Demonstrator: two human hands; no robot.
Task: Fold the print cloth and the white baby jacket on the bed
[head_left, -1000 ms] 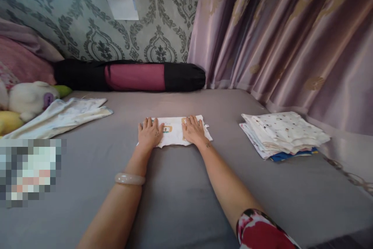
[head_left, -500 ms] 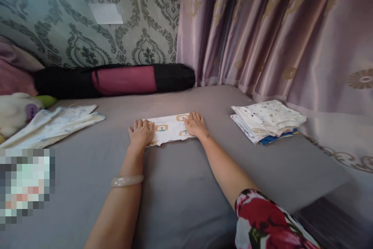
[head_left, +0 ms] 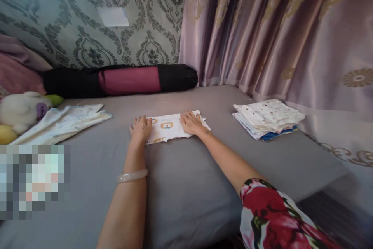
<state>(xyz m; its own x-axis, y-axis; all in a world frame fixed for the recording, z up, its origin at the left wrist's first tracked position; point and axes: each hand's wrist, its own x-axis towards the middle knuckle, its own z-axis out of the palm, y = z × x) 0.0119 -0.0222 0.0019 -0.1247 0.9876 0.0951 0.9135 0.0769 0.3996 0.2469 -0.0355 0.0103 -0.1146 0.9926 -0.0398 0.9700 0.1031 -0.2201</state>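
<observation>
A white printed cloth [head_left: 167, 126], folded into a flat strip with small orange-framed pictures, lies on the grey bed sheet [head_left: 186, 179]. My left hand [head_left: 141, 128] rests on its left end, fingers stretched out and pointing away from me. Flat on the right part of the cloth is my right hand [head_left: 192, 123], its fingers spread; the cloth's right end shows past it. Neither hand grips the cloth. What lies under the palms is hidden.
To the right sits a stack of folded cloths [head_left: 269, 119]. At left are a loose pale cloth [head_left: 70, 122] and a plush toy [head_left: 20, 111]. A long black and maroon bag [head_left: 129, 80] lies along the wall. Curtains [head_left: 262, 35] hang at right; a blurred patch covers the lower left.
My right hand has slid left across the cloth, uncovering its right end. My left hand remains at the left end. The whole view has shifted slightly.
</observation>
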